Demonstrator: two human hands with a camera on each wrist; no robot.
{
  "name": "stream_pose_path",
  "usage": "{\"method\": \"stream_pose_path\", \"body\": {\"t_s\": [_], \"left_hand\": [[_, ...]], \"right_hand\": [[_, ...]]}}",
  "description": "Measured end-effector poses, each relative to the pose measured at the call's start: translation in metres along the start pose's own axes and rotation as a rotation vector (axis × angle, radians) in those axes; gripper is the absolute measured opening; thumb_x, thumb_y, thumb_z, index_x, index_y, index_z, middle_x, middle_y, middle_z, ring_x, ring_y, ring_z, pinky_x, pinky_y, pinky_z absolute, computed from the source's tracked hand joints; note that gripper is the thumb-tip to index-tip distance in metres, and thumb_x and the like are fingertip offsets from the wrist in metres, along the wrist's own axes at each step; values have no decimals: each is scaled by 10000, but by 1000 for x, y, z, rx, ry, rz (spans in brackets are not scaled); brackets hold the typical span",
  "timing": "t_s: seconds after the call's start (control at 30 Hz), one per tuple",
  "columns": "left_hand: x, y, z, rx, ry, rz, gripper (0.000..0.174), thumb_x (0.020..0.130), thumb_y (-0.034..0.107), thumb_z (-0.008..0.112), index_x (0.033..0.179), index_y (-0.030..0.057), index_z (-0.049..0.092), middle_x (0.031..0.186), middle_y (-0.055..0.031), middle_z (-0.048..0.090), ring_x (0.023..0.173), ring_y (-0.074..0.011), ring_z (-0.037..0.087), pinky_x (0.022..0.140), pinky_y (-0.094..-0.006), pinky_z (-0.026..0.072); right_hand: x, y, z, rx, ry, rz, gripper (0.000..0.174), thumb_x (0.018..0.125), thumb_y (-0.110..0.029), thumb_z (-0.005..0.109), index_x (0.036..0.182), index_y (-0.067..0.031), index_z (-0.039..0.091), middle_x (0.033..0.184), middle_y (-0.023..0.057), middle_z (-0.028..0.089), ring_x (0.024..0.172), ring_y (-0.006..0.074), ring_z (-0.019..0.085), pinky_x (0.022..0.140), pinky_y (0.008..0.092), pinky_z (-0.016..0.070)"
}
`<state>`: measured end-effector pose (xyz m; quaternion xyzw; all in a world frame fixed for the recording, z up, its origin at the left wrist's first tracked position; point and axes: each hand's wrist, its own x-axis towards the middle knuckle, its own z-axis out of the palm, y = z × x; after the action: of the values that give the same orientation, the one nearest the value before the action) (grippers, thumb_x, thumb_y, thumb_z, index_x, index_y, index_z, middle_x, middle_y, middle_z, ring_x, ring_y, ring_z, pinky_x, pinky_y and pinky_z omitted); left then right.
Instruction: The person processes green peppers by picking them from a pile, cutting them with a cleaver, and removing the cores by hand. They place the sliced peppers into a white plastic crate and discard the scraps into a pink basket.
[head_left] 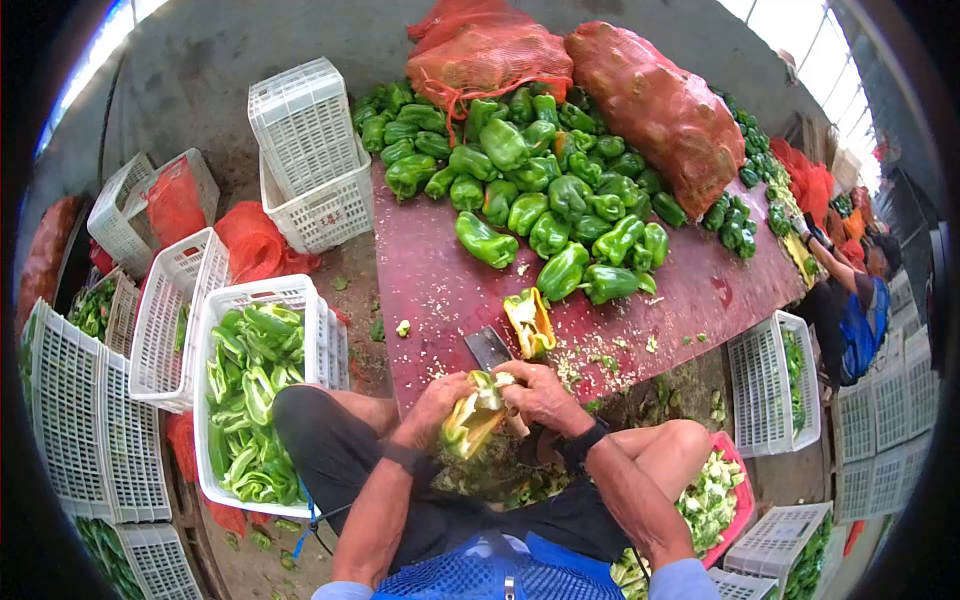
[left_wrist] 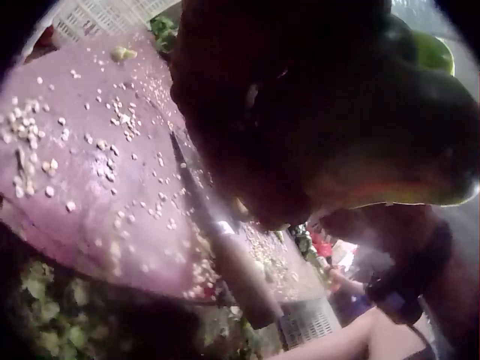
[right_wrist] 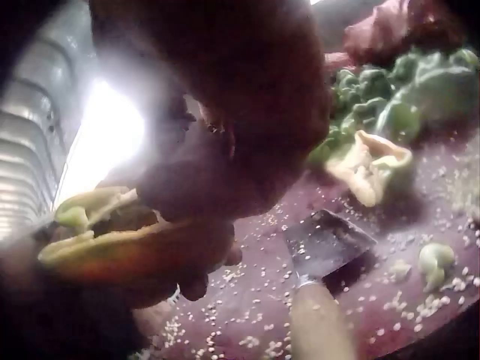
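An opened green-and-yellow pepper (head_left: 468, 428) is held over the lap in the left hand (head_left: 432, 410), whose fingers curl round it. My right hand (head_left: 545, 398) meets it from the other side, its curled fingers gripping the pale inner part at the top. The left wrist view shows the pepper (left_wrist: 397, 169) in deep shadow; the right wrist view shows its cut edge (right_wrist: 135, 247) below the dark right hand (right_wrist: 225, 127). A broad-bladed knife (head_left: 488, 348) lies untouched at the board's near edge, its wooden handle (right_wrist: 319, 319) toward me. Beyond it rests another cut pepper (head_left: 530, 322).
Whole green peppers (head_left: 550, 200) are heaped on the red board (head_left: 430, 290) before red mesh sacks (head_left: 655, 110). A white crate (head_left: 210, 400) of cut peppers stands left, a pink tub (head_left: 745, 490) of trimmings right. Another person (head_left: 850, 310) sits at the far right.
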<state>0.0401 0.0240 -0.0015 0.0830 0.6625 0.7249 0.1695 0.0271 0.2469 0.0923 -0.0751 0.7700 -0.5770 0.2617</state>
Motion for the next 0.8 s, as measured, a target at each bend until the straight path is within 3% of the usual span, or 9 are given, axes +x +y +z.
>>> {"method": "stream_pose_path", "body": {"t_s": [0.07,0.1,0.13,0.27,0.37,0.47,0.6,0.73,0.8], "left_hand": [[-9,60,11,-5,-13,-164,280,954,164,551,1120,-30,667,996,-64,691,895,-122,623,807,-277,500],[-8,61,12,-3,-16,-161,280,954,164,551,1120,-30,667,996,-64,691,895,-122,623,807,-277,500],[-9,61,13,18,-7,-145,283,958,161,547,1127,-32,666,983,-55,690,886,-111,613,798,-275,498],[-8,54,10,28,22,-88,278,971,154,534,1125,-37,666,947,-43,685,850,-104,598,772,-277,498],[-7,45,17,42,48,-123,280,972,158,532,1116,-42,667,923,-45,682,827,-105,593,755,-282,496],[-6,47,21,89,89,-103,271,968,166,538,1085,-38,672,893,-62,682,812,-113,593,730,-301,492],[-1,38,30,278,308,-154,256,949,193,567,1039,-18,681,840,-117,674,774,-129,594,703,-320,487],[-2,36,24,310,326,-104,245,934,201,583,1005,-12,681,808,-145,654,753,-138,591,692,-327,485],[-5,36,21,120,246,-161,233,944,192,574,1009,-10,670,852,-87,665,784,-139,609,697,-312,492]], "right_hand": [[0,10,8,-35,39,-107,372,876,-99,599,1228,16,627,921,68,686,760,122,629,687,289,544],[0,7,12,-76,68,-217,384,871,-96,624,1242,6,635,916,57,694,722,102,624,664,263,541],[-1,5,13,-170,80,-206,410,863,-109,647,1256,9,634,972,88,711,820,132,653,747,300,557],[-7,-12,20,-120,69,-244,437,854,-119,672,1274,-6,632,987,90,716,899,107,643,805,312,552],[-6,0,27,-187,86,-170,396,837,-130,687,1213,-13,652,953,126,715,906,178,684,810,345,555],[2,21,41,-534,364,-445,182,815,-132,668,952,-17,633,801,196,623,760,419,613,707,472,524],[12,31,58,-645,488,-400,142,815,-108,646,920,-14,630,780,222,615,764,423,621,676,484,518],[23,42,60,-583,606,-397,144,846,-110,669,943,-6,648,763,161,657,698,319,652,615,403,535],[20,37,50,266,416,-38,165,884,-121,699,990,0,668,782,73,680,647,160,645,555,296,521]]}}
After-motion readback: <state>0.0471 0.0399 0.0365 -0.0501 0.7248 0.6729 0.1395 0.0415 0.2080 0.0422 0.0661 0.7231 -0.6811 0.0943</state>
